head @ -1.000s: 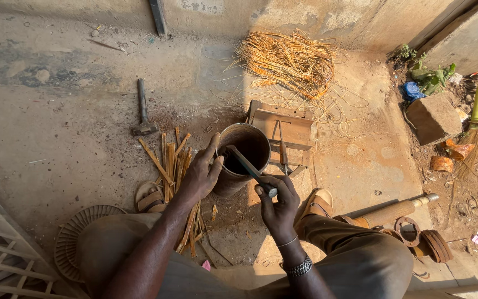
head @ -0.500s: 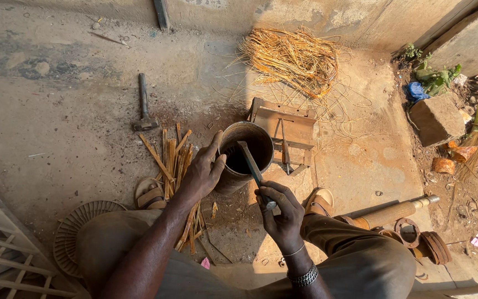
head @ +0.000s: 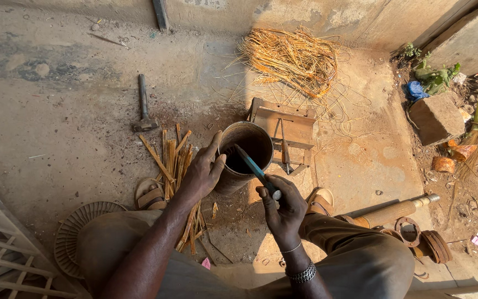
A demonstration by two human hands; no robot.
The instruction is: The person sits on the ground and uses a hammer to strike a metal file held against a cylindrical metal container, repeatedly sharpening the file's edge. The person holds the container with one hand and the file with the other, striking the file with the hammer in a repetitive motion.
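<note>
A dark round metal can point(head: 247, 156) stands upright on the ground between my knees. My left hand point(head: 204, 172) grips its left rim and side. My right hand point(head: 284, 209) is closed on the handle of a blue-bladed tool point(head: 254, 169), whose tip reaches over the can's open mouth. What lies inside the can is hidden in shadow. A heap of split wooden strips point(head: 173, 164) lies just left of the can, under my left forearm.
A low wooden frame point(head: 287, 131) sits behind the can, with a pile of straw-like fibre point(head: 291, 56) beyond it. A hammer point(head: 144, 105) lies to the far left. A stone block point(head: 437, 117), a broom point(head: 476, 128), a metal pipe point(head: 395, 210) and rings are at the right. Sandals point(head: 151, 194) flank my feet.
The view has shifted slightly. My right hand has drawn the tool a little lower and closer to me, its tip still over the can. My left hand stays on the rim.
</note>
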